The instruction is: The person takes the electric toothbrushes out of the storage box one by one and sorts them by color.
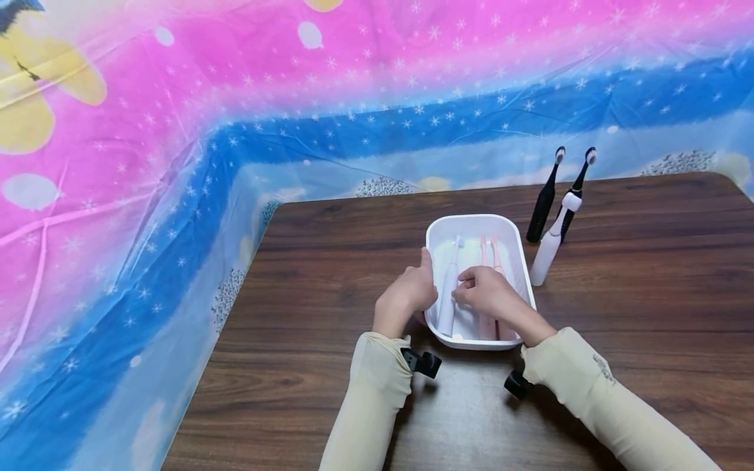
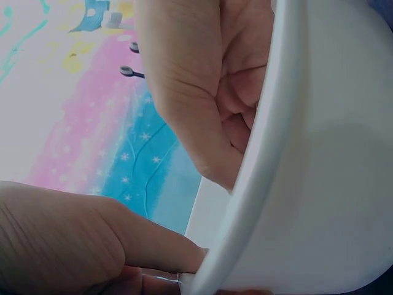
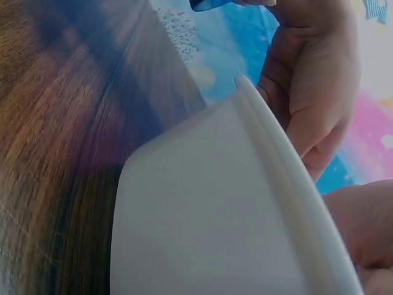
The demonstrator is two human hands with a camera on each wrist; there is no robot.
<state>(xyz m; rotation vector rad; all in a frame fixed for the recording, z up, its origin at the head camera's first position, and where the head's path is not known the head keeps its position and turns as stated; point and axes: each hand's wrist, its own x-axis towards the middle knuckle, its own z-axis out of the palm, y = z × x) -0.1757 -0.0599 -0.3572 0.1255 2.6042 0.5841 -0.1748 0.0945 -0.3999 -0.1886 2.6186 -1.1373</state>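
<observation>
A white tray [image 1: 471,224] stands on the wooden table, with a white electric toothbrush [image 1: 449,307] lying along its left side. Two pink toothbrushes [image 1: 486,324] lie to the right of it, partly covered by my right hand [image 1: 491,293]. That hand reaches over the near right rim, its curled thumb and fingertips pinching the white toothbrush at mid-handle. My left hand [image 1: 408,292] grips the tray's left wall, thumb along the rim. In the left wrist view its finger and thumb [image 2: 147,239] meet the rim; the wall hides the toothbrushes in both wrist views.
To the right of the tray, a white electric toothbrush [image 1: 548,252] stands upright, with two black ones [image 1: 543,206] behind it. A patterned pink and blue cloth [image 1: 353,131] hangs along the table's back and left edges. Both wrists carry small black cameras [image 1: 427,364].
</observation>
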